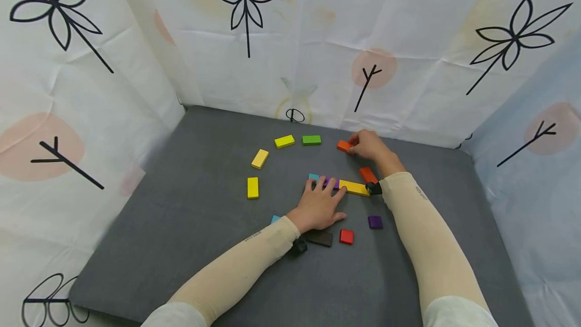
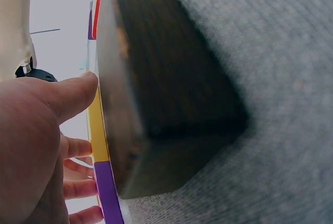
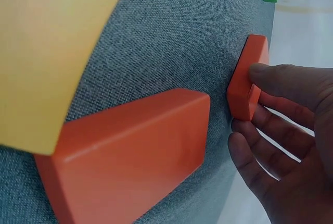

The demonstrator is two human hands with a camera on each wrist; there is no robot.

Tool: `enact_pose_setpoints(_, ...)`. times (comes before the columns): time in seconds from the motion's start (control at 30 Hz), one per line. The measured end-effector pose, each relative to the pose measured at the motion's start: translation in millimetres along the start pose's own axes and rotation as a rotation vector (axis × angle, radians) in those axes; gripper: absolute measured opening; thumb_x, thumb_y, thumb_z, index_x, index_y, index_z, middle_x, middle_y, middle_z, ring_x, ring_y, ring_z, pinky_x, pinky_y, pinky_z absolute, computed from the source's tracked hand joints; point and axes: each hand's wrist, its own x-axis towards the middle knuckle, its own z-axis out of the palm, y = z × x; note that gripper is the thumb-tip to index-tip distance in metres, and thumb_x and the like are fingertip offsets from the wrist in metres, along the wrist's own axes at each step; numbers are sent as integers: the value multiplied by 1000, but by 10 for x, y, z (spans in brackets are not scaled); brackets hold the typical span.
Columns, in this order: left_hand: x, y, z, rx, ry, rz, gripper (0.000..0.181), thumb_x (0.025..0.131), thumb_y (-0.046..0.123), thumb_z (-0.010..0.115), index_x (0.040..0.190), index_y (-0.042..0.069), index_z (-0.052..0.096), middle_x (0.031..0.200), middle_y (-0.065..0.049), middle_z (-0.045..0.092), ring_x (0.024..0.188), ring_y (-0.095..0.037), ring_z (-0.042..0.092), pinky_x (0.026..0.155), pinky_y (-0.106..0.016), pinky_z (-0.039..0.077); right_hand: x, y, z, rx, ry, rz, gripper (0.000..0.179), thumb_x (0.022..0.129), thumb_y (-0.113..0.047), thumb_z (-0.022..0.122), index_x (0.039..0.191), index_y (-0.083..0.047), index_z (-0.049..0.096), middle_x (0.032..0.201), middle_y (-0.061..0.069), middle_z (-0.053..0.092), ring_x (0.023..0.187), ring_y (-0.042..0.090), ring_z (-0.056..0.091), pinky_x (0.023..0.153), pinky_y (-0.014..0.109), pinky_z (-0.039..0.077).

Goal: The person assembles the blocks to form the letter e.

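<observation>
At the far right of the block ring, my right hand [image 1: 371, 146] pinches an orange block [image 1: 343, 146] between thumb and fingers. The right wrist view shows this orange block [image 3: 245, 73] standing at the cloth's far edge. Nearer lies a second orange block [image 3: 140, 151], beside a long yellow block [image 3: 52, 52]. My left hand [image 1: 317, 207] spreads its fingers over a row in the middle: a light blue block [image 1: 313, 176], a purple block [image 1: 336, 184] and the long yellow block [image 1: 356, 188]. Its fingertips touch the row and partly hide it.
Around the row lie a green block [image 1: 311, 140], yellow blocks [image 1: 252, 188], a blue block [image 1: 275, 219] partly hidden by the left forearm, a dark brown block [image 1: 320, 238], a red block [image 1: 346, 236] and a purple block [image 1: 375, 222]. Printed curtains stand behind the grey table [image 1: 181, 246].
</observation>
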Motion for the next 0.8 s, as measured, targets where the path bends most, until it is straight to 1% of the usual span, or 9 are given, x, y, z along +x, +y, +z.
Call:
enact_pose_setpoints(0.33,11,-5,1,-6,-1,-4,76,107,71,48,172,34,35,173,-5,32,157,-34,28,121,-63,26,-55,-25,-23,-25,16,-21,35,106,-14,71,135,5,71,129,25,69,114,41,65,99,56,53)
enact_pose_setpoints(0.57,11,1,1,-6,4,-6,75,107,71,48,172,34,36,173,-5,32,157,-34,29,121,-63,26,-164,-53,-68,-36,21,-44,34,105,-14,72,133,6,71,125,25,71,110,40,67,97,57,53)
enact_pose_setpoints(0.8,16,-7,32,-7,10,-1,75,107,71,48,171,34,36,172,-5,32,156,-33,29,121,-63,27,-258,-93,-103,-40,22,-42,34,105,-15,73,131,6,71,123,25,70,108,40,66,95,56,54)
